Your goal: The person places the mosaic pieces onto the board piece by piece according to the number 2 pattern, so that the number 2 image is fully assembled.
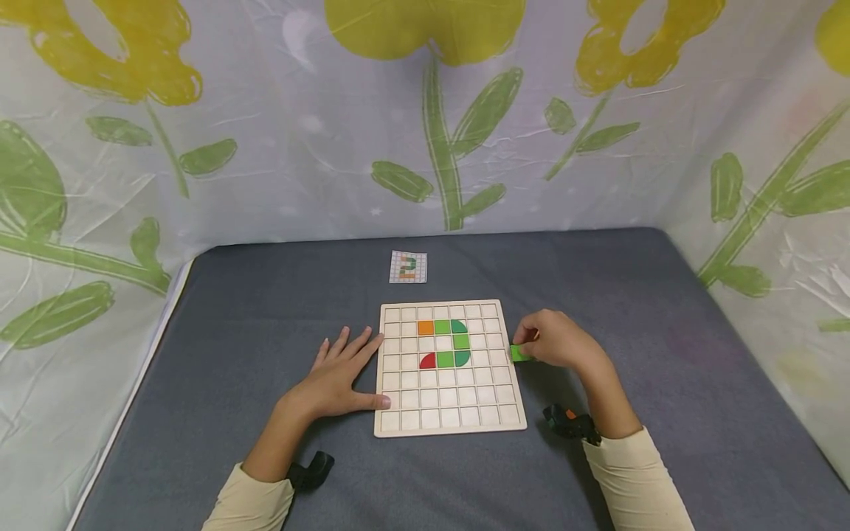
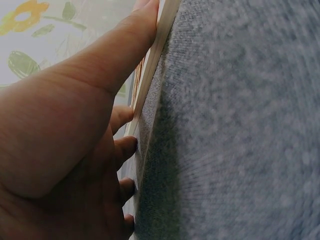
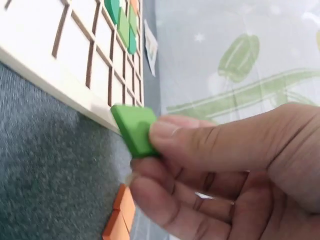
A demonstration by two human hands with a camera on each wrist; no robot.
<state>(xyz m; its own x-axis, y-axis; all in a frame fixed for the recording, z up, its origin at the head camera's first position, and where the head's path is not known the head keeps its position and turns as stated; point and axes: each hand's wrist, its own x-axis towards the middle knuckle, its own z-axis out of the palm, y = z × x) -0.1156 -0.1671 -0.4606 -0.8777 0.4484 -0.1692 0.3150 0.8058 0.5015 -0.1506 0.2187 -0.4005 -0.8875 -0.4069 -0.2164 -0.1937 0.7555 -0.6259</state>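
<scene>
A pale wooden grid board (image 1: 449, 419) lies on the dark table. Near its middle sit an orange square tile (image 1: 426, 327), light green squares (image 1: 442, 327), dark green quarter-round tiles (image 1: 458, 326) and a red quarter-round (image 1: 428, 361). My left hand (image 1: 339, 383) rests along the board's left edge, fingers spread, thumb on the border; in the left wrist view the thumb (image 2: 115, 52) presses the rim. My right hand (image 1: 554, 339) pinches a green square tile (image 3: 134, 129) between thumb and fingers, just beyond the board's right edge.
A small printed pattern card (image 1: 408, 267) lies behind the board. Orange tiles (image 3: 120, 215) lie on the table below my right hand. Straps with black devices (image 1: 311, 472) sit on both wrists. A flower-printed curtain (image 1: 299, 147) hangs behind the table.
</scene>
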